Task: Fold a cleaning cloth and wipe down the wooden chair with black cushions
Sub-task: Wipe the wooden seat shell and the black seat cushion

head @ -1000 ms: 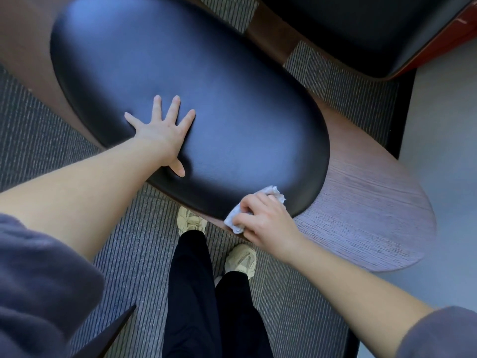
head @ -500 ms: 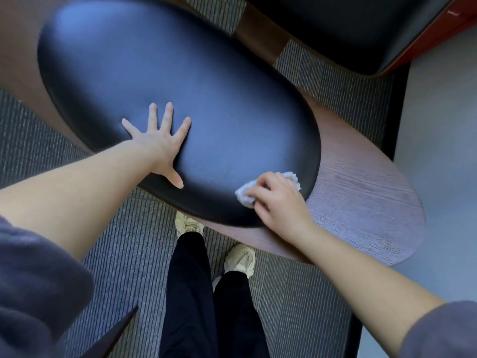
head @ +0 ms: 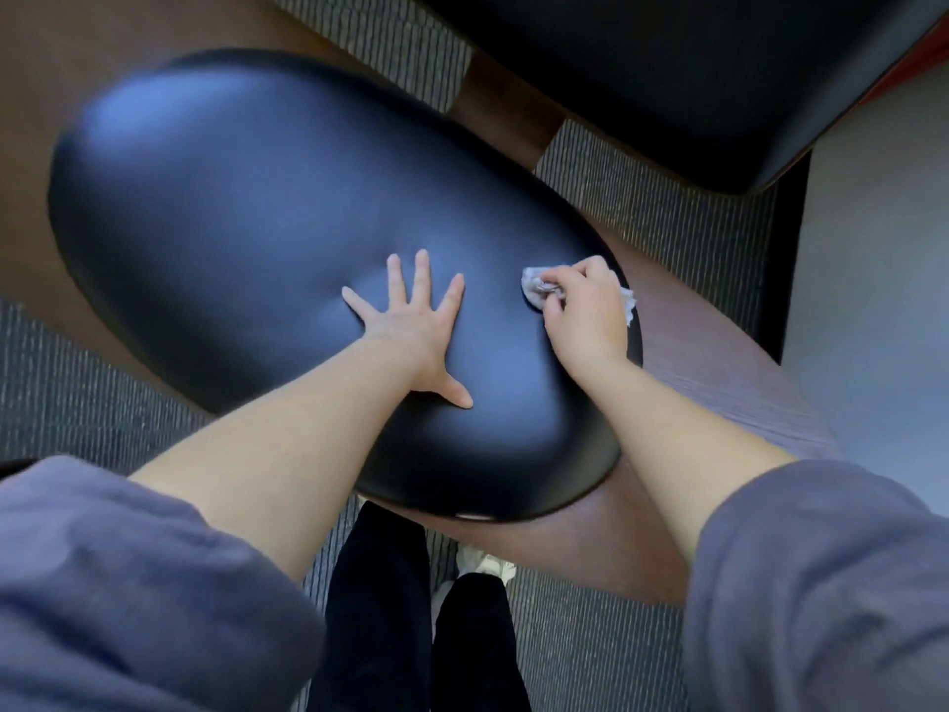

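The right hand [head: 580,313] works on the right flank of the glossy black oval cushion [head: 231,213]. Its fingers are curled tight round the crumpled white cleaning cloth [head: 536,292], which pokes out past the knuckles on the left and again on the hand's far side, by the cushion's rim. 1 second ago this hand and cloth were at the cushion's near edge, just above the shoes. 0.5 seconds ago they had crept round the corner, and now they sit further up the right side, fully on the black surface. The stroke therefore runs along the rim, away from the person.

The left hand [head: 411,326] has stayed flat through all 3 pictures, with all 5 digits spread, the palm pressed on the cushion and nothing held. It looks like a brace. The gap between the 2 hands has narrowed, and the blur suggests the head is leaning in.

For the task, this probably means the near-right edge is covered. The broad left and far parts of the cushion, the brown wood-grain chair shell [head: 719,362] beside the cloth, and the second black cushion [head: 642,69] beyond the grey striped carpet [head: 642,208] likely remain. The cloth looks bunched rather than neatly folded, so its contact patch is probably small and many passes lie ahead.
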A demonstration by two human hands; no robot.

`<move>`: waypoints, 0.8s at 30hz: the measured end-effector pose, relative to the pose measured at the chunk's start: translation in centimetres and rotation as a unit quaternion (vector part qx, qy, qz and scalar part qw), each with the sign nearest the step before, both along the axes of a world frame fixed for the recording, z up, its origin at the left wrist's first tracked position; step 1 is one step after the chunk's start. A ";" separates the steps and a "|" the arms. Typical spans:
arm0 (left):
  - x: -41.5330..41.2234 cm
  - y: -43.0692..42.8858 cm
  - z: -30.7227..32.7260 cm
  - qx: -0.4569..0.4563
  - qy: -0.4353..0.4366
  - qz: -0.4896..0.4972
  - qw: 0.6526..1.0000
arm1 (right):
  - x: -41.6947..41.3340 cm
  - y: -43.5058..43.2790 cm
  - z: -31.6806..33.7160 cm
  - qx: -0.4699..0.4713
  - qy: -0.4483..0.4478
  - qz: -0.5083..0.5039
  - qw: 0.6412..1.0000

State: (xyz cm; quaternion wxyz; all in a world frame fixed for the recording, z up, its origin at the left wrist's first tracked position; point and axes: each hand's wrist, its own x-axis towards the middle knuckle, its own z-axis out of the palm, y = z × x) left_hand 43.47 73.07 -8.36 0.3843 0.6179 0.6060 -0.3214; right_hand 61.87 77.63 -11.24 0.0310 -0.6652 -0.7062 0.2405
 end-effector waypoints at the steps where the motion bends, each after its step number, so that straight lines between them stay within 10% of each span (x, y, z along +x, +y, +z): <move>1: 0.4 0.6 -0.2 -0.006 0.002 -0.003 1.000 | 0.0 0.9 -0.2 0.001 0.001 -0.012 1.000; 24: 0.6 2.6 -2.5 -0.092 0.010 -0.023 0.995 | -0.2 12.9 -5.2 -0.095 0.053 -0.089 0.990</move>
